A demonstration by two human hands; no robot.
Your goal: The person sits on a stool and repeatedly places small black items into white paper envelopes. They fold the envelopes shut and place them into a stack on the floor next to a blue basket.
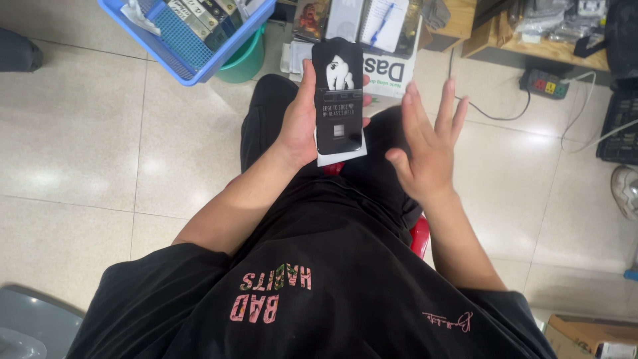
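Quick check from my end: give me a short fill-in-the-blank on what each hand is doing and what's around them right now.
1. The flat black package is held in the ____ hand.
2. The right hand is open with fingers spread and holds ____.
3. The basket on the floor at upper left is ____ in colour.
4. The power strip lies on the tiled ____.

Missing words: left; nothing; blue; floor
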